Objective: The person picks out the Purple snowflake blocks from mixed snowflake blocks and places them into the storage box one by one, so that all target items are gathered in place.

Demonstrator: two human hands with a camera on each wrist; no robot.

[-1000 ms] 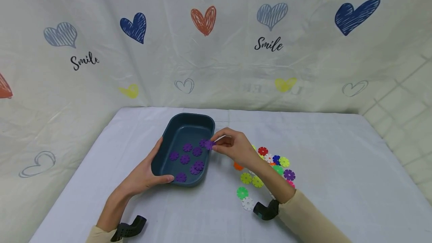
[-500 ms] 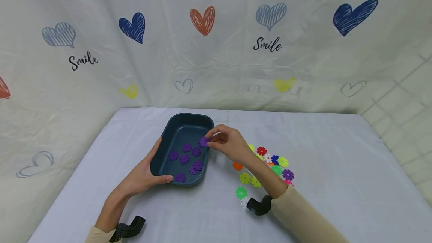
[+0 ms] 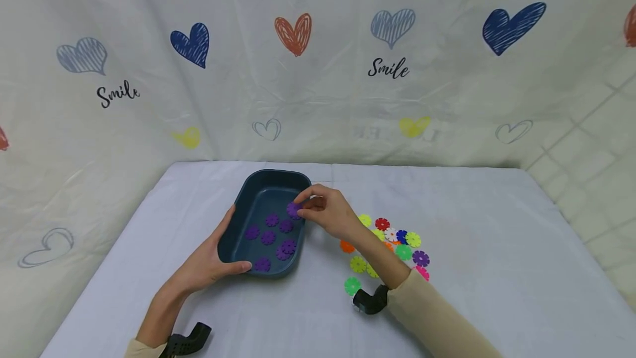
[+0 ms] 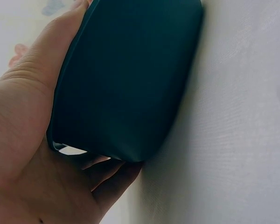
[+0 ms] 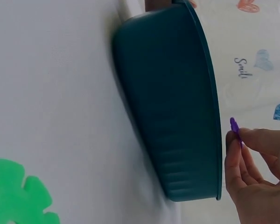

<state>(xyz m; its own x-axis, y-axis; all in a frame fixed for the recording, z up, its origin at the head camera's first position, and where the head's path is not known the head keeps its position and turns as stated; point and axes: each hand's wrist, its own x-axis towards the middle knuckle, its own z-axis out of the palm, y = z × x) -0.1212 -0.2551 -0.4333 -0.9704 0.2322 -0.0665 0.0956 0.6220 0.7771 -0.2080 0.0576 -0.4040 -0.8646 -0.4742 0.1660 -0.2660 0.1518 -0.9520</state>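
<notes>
A dark teal plastic tray stands on the white cloth, left of centre in the head view. My left hand grips its near left corner, the thumb over the near rim and the fingers along the side. Between thumb and index finger, my right hand pinches a purple snowflake disc over the tray's right rim. That disc appears edge-on in the right wrist view, just above the rim. Several purple discs lie inside the tray, a few overlapping.
Right of the tray, beneath and around the right forearm, lie loose discs in several colours, among them a green disc, a red disc and a purple disc. A curtain printed with hearts hangs behind the table.
My right hand has moved left, carrying the pinched purple disc from beside the tray's right rim to over its inside. The left hand keeps its grip. The head view has shifted slightly.
</notes>
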